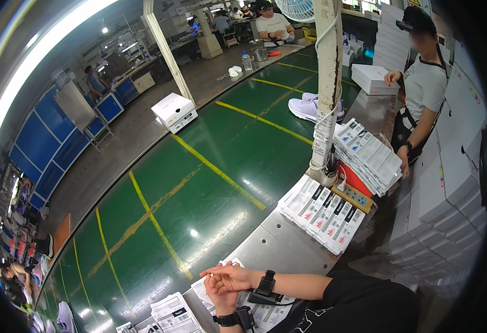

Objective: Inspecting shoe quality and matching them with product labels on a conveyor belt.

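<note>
The person's bare right hand [237,276] lies over the bare left hand [219,293], the two overlapping near the edge of the grey metal bench [288,238] that borders the belt. The right fingers point toward the belt and bend slightly; the left fingers reach up beneath them, partly covered. Whether either set of fingers is gripping something small cannot be told. Each wrist wears a black strapped device.

Flat white printed paper sheets [271,317] lie on the bench below and around the hands; whether the hands touch them is unclear. Beside them, toward the bench's left end, is another pile of white printed sheets [177,315]. Farther along, toward the bench's right end, sits a stack of white sheets with red shoe pictures [327,216], next to a yellowish power strip with blue sockets [352,195] at the foot of a chipped white post [328,72]. Just past it, a stack of white sheets with blue pictures [368,155] lies near the hand of a co-worker in a white shirt [425,91].

The green conveyor belt with yellow lines [199,205] carries a pair of lavender sneakers [304,109], and a white shoebox [174,111] stands at its far edge.
</note>
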The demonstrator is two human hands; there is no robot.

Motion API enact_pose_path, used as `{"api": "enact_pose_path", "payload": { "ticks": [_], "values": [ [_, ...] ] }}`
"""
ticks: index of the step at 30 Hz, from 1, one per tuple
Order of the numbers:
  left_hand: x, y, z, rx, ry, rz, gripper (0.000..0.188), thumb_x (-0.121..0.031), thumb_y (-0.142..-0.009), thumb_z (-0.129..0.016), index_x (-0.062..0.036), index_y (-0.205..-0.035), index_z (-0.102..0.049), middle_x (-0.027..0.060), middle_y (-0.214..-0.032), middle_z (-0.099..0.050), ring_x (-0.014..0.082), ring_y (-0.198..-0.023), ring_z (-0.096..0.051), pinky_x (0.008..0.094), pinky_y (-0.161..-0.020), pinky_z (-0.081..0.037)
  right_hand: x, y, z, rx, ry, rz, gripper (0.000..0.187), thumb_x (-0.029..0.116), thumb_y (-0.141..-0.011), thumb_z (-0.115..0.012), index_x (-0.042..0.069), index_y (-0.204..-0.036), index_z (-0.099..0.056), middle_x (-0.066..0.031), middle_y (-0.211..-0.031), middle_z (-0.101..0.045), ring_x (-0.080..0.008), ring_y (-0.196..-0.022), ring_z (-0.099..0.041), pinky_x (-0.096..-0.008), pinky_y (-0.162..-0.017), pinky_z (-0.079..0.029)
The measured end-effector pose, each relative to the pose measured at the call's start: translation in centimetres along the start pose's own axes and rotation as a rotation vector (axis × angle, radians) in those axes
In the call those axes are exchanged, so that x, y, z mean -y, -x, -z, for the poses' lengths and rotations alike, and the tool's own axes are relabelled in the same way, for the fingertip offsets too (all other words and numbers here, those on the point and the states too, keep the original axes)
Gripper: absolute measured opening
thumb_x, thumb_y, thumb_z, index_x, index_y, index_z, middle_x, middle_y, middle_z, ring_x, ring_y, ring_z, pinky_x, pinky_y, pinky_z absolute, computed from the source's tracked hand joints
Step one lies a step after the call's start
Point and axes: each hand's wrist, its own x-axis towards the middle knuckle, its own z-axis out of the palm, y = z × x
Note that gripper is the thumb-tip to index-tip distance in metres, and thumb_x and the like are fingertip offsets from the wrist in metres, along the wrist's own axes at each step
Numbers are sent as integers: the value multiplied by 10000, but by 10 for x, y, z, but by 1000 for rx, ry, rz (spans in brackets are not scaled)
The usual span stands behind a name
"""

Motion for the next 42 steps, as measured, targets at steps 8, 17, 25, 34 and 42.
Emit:
{"api": "enact_pose_path", "payload": {
  "ticks": [8,17,25,34,42],
  "values": [
    [-2,3,-8,80,-4,19,509,-419,-913,-414,6,-1167,-533,261,-1212,-525,361,-1180,-473,500,-1088,-270,1,0,1,14,-8,2,419,227,-1007,-314,-40,-1328,-290,-159,-894,-626,-236,-836,-648,-304,-743,-540],
    [-2,2,-3,73,-7,12,515,-423,-913,-413,6,-1170,-532,263,-1216,-524,371,-1182,-470,500,-1089,-267,-1,-2,5,34,-20,10,415,224,-1006,-319,-41,-1325,-295,-159,-906,-629,-239,-844,-653,-306,-740,-543],
    [-1,-1,4,59,-17,6,525,-429,-909,-419,6,-1181,-528,270,-1223,-518,415,-1191,-447,511,-1080,-272,0,-2,4,21,-16,6,410,227,-1008,-315,-40,-1319,-304,-151,-908,-632,-227,-845,-653,-307,-737,-545],
    [-2,-6,26,-5,-4,11,526,-427,-906,-429,6,-1189,-525,261,-1232,-514,432,-1198,-433,515,-1071,-277,-2,-3,7,42,-25,15,410,237,-1004,-332,-33,-1313,-334,-146,-930,-648,-238,-859,-662,-315,-744,-550],
    [-3,2,-1,71,-9,25,515,-424,-916,-415,5,-1173,-536,249,-1225,-525,439,-1178,-444,510,-1050,-305,0,0,2,47,-42,4,415,226,-1007,-321,-36,-1329,-320,-150,-944,-639,-246,-884,-658,-319,-748,-551]
  ]
}}
